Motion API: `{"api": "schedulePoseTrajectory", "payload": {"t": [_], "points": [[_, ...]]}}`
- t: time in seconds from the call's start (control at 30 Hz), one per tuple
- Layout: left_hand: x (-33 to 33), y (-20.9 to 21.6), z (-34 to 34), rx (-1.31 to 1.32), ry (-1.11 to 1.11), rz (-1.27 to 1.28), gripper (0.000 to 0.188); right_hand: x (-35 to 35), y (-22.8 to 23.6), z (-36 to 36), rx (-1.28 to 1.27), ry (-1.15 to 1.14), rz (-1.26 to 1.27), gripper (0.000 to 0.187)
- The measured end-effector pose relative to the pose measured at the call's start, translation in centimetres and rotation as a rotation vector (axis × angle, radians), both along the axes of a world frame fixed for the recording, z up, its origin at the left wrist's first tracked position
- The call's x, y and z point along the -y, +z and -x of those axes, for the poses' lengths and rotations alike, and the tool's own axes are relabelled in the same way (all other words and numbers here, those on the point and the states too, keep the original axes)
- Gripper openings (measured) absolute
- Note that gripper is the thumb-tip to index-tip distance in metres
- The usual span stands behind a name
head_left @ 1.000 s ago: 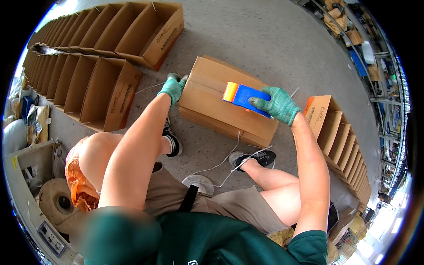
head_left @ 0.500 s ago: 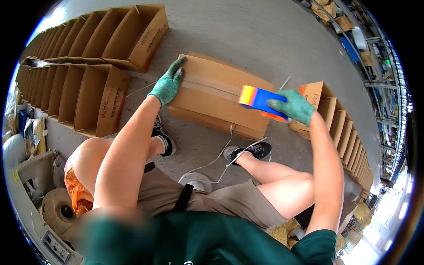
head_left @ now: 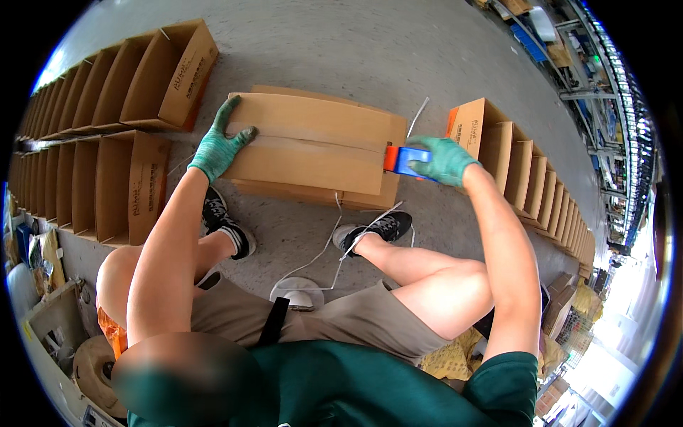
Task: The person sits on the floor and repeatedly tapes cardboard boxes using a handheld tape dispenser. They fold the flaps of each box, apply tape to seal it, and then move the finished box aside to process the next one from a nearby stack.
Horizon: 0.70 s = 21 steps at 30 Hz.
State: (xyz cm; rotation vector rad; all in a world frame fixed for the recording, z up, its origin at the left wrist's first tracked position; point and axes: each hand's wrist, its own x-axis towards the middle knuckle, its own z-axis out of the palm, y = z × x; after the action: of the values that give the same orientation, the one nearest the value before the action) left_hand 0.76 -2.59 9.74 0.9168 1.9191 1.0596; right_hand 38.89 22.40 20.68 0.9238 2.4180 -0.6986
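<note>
A closed cardboard box (head_left: 313, 158) lies across in front of me, a strip of tape along the middle seam of its top. It rests on another cardboard carton (head_left: 292, 193), mostly hidden beneath it. My left hand (head_left: 222, 142), in a green glove, grips the box's left end, thumb on the top face. In my gloved right hand (head_left: 445, 162) is a blue and orange-red tape dispenser (head_left: 409, 161). Its front end is against the box's right edge, at the end of the seam. The glove partly hides the dispenser.
Open cartons stand in two rows (head_left: 151, 188) on the left, and another row (head_left: 512, 167) runs along the right. White strapping (head_left: 334, 242) trails over the grey floor (head_left: 320, 53) by my shoes. Loaded shelving (head_left: 569, 92) stands at the far right.
My right hand has brought the tape dispenser from above the top of the box out to its right edge. My left hand stays on the left end. The whole view has shifted somewhat.
</note>
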Motion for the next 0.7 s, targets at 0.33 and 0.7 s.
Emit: {"api": "schedulePoseTrajectory", "payload": {"t": [0.33, 0.7], "points": [[0.3, -0.4, -0.3, -0.032, 0.027, -0.057, 0.087, 7.6, -14.0, 2.7, -0.074, -0.602, -0.084, 0.047], [0.8, -1.3, 0.3, -0.151, 0.026, -0.024, 0.086, 6.6, -13.3, 4.6, -0.59, -0.871, -0.449, 0.032]]}}
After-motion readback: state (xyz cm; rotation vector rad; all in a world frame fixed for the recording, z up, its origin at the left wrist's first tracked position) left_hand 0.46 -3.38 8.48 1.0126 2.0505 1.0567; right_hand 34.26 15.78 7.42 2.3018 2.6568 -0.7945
